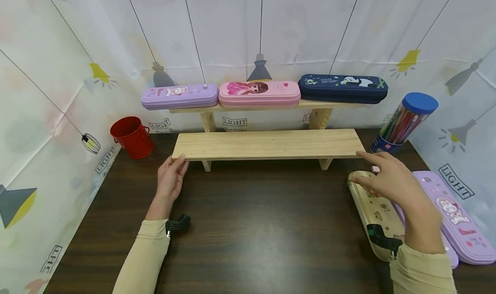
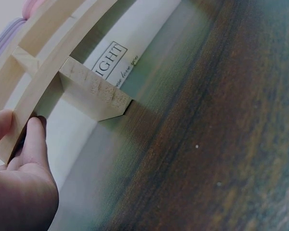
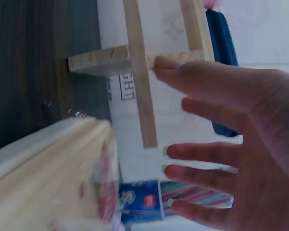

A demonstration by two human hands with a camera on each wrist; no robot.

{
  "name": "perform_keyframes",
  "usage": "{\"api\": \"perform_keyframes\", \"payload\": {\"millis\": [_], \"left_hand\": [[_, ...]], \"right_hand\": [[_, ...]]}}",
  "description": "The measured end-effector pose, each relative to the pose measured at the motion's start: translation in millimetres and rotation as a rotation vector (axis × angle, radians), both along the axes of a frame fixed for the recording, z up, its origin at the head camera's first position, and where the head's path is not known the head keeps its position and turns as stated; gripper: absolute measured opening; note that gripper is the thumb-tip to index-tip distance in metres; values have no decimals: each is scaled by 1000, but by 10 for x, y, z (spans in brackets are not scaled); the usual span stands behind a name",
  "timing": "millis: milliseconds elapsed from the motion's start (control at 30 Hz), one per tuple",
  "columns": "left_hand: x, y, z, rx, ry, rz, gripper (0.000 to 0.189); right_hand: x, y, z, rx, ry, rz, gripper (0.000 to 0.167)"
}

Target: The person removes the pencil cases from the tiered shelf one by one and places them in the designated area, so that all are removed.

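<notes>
A two-tier wooden shelf [image 1: 267, 144] stands at the back of the table. My left hand [image 1: 170, 180] pinches the left end of its lower board, thumb on top and fingers beneath, as the left wrist view shows at the board's edge [image 2: 50, 67]. Beside the right end of that board, my right hand [image 1: 393, 184] hovers over a cream pencil case [image 1: 368, 212]. Its fingers are spread and relaxed, with nothing held, in the right wrist view. On the upper tier lie a purple case [image 1: 180, 97], a pink case [image 1: 259, 94] and a navy panda case [image 1: 342, 88].
A red bucket [image 1: 133, 139] is at the back left. A clear tube of coloured pencils with a blue lid [image 1: 420, 103] leans at the back right. Purple cases [image 1: 461, 225] lie along the right edge, partly under one another. A patterned cloth backs the brown table [image 1: 267, 225].
</notes>
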State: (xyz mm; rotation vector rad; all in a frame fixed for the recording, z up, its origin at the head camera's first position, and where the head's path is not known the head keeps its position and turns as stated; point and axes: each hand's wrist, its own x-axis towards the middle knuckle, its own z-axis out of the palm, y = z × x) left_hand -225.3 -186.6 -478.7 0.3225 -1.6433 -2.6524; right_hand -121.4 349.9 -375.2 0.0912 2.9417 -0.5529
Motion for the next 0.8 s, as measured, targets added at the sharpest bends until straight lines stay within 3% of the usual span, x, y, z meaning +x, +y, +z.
{"api": "perform_keyframes", "payload": {"millis": [233,467,600,800], "left_hand": [[-6,-2,-9,14,-1,3,53],[-21,-2,-33,-2,12,-6,55],[-27,-5,-44,-6,30,-11,55],[-34,-7,-50,-10,33,-8,55]], "right_hand": [[-250,-170,230,44,63,72,91],[-501,-351,467,71,207,125,74],[-664,-424,566,136,268,175,71],[-875,-499,679,145,349,236,65]]}}
